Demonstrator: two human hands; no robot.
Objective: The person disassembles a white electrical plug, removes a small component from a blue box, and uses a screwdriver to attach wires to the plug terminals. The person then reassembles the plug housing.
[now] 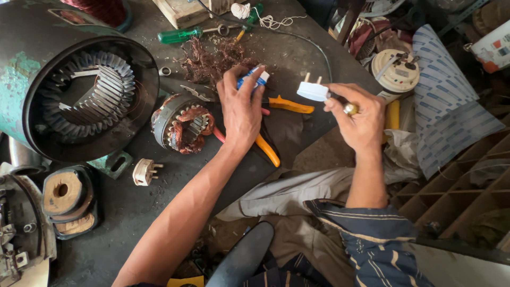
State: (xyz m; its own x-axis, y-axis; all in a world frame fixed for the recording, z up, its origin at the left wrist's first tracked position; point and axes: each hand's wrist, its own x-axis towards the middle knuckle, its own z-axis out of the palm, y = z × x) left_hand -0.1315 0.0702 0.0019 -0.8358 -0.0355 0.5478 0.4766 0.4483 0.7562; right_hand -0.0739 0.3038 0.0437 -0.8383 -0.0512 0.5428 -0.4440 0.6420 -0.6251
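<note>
White plug (312, 91) pinched in right grip (361, 119); left grip (241, 109) closed on blue tool (252, 79) above cluttered dark desk (297, 48), beside small stator (183, 125), orange pliers (289, 104)

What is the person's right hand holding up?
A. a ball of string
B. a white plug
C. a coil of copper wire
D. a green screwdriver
B: the right hand pinches a white plug with its two pins pointing up, while the green screwdriver lies untouched on the table.
</note>
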